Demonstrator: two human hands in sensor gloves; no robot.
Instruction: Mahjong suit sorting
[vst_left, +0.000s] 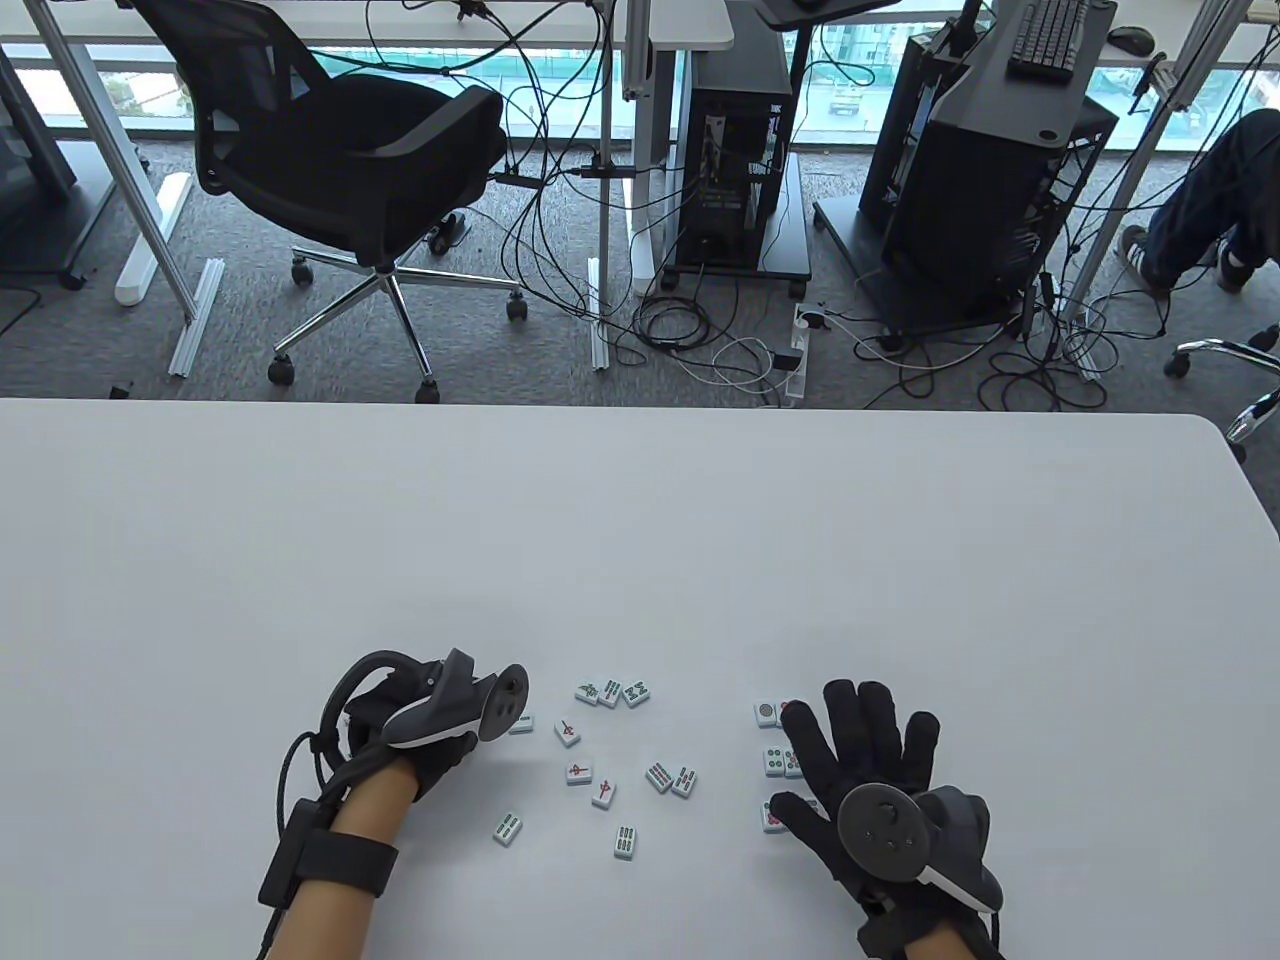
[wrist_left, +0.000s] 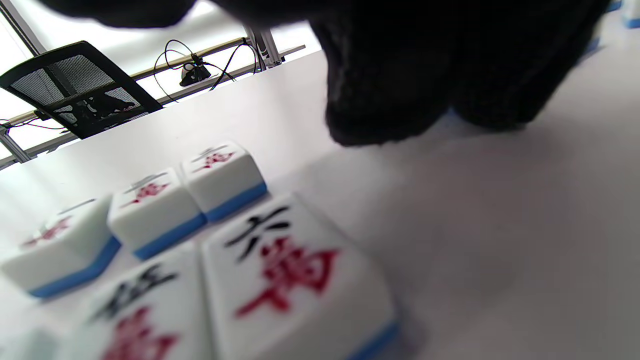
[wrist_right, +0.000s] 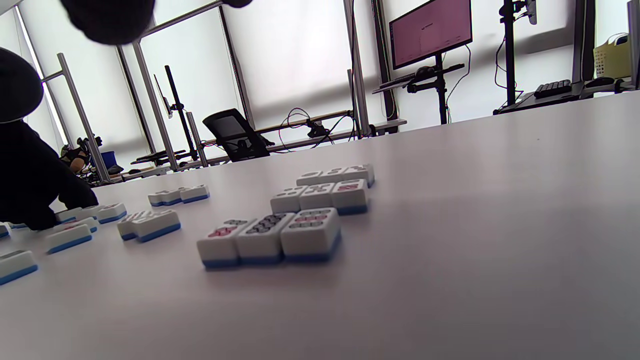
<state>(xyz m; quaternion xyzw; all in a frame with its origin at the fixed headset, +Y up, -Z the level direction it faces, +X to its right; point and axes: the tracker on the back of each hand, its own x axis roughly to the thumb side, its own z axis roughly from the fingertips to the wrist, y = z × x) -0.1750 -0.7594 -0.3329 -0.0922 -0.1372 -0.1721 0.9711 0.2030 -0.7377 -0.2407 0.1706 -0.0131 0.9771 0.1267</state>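
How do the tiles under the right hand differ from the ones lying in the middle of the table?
The tiles by the right hand sit in neat rows with edges touching; the middle tiles lie scattered and turned different ways. The right group shows round dot patterns, while the middle tiles show green sticks or red marks. The right hand partly covers its group from above; the middle tiles lie uncovered. All are white tiles lying face up.

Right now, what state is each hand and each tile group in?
left hand: fingers bent down at the character tiles, grip hidden
right hand: flat, fingers spread above the dot tiles
dot tiles: face up, three tidy rows
character tiles: face up, packed together
loose tiles: face up, scattered mid-table
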